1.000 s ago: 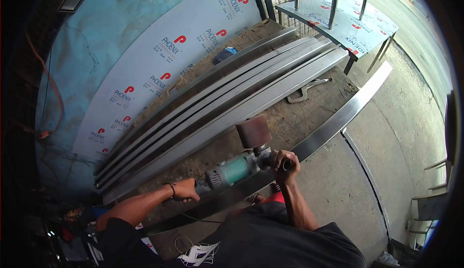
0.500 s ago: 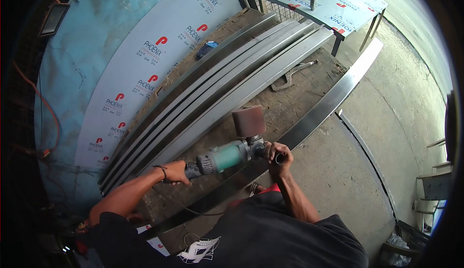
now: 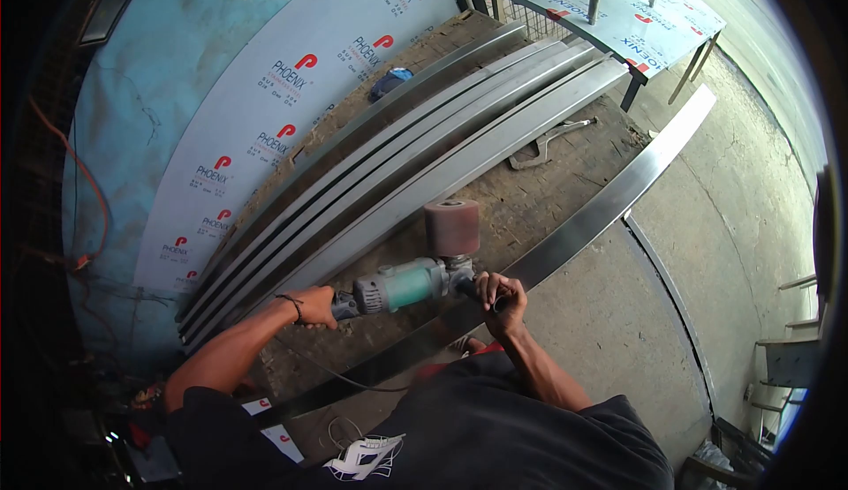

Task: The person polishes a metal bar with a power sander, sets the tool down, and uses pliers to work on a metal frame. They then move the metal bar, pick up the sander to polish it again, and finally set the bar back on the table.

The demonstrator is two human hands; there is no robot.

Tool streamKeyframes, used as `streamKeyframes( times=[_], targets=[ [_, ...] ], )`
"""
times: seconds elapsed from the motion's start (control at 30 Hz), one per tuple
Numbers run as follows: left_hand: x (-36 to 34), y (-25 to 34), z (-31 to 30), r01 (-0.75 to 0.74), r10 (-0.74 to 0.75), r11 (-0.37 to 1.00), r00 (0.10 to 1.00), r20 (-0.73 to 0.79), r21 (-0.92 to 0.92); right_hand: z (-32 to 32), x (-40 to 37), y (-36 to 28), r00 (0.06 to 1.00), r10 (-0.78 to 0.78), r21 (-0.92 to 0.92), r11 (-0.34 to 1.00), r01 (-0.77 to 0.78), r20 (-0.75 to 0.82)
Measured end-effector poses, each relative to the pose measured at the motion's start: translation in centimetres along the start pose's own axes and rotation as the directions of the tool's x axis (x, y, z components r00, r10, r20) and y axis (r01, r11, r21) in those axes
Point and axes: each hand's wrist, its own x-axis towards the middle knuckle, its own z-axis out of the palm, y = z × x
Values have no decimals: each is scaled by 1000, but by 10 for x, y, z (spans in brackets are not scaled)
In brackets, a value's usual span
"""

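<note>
Power tool (image 3: 412, 286): head view, over our desk (image 3: 570, 185), between metal bars (image 3: 468, 168) (far) and metal strip (image 3: 618, 190) (near).
Left hand (image 3: 314, 306): clamped round rear handle (image 3: 347, 305).
Right hand (image 3: 502, 300): clamped round side handle (image 3: 465, 285).
Drum (image 3: 452, 228): no handhold, we judge; tool likely heavy, stiff, best held by both handles.

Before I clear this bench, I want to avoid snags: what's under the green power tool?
Worn bench top shows around the green power tool; a long metal strip passes beneath the right grip. Whatever lies directly under the tool's body and reddish drum is hidden.
</note>
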Motion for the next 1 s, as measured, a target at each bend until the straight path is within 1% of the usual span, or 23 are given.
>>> streamKeyframes(
  times=[0.03,0.1,0.13,0.2,0.23,0.3,0.33,0.4,0.43,0.5,0.53,0.6,0.73,0.83,0.9,0.93,1.0],
  targets=[
    [-3,2,1,-1,1,1000,1000,7,-9,-2,-2,2,1000,10,-5,1000,-10,-1],
    [-6,6,-2,37,-37,998,999,-5,54,-3,-2,3,1000,-3,-93,996,2,-11],
    [-5,4,-2,37,-37,998,999,-2,42,-4,-3,4,1000,8,-98,995,-9,-7],
    [-2,-2,-1,1,-1,1000,1000,-9,24,-6,-1,3,998,-25,-214,976,36,51],
    [3,-6,2,1,-1,1000,1000,-7,13,-7,-2,4,998,-16,-219,975,28,56],
    [8,-12,5,-4,5,998,1000,-23,63,-6,-3,4,987,-86,-260,958,118,133],
    [8,-15,7,-1,2,999,1000,-25,53,-5,-4,4,987,-78,-261,959,113,141],
    [-1,-7,8,30,-20,992,997,-81,125,-5,-12,3,996,78,-373,926,-53,51],
    [1,-9,10,26,-17,992,997,-77,121,-6,-14,4,995,82,-378,924,-58,49],
    [4,-11,16,10,1,994,995,-99,107,-4,-18,4,995,98,-404,909,-103,-32],
    [4,-12,18,8,2,995,996,-94,100,-4,-17,4,994,106,-408,907,-110,-33],
    [1,-11,17,11,-8,999,997,-78,38,-2,-14,3,997,73,-417,906,-69,-6],
    [10,-19,23,-19,20,1000,998,-55,21,-9,-10,-1,991,129,-450,887,-100,33],
    [12,-22,27,-23,25,1000,997,-75,21,-9,-10,0,992,110,-479,875,-67,63],
    [14,-23,30,-3,5,1000,998,-56,31,-7,-10,0,994,58,-532,847,-3,87],
    [17,-25,29,-2,4,1000,998,-56,28,-7,-10,0,994,61,-532,846,-4,89],
    [19,-29,28,-65,65,998,998,6,12,-1,-10,-6,992,124,-522,845,-114,-17]
  ],
)
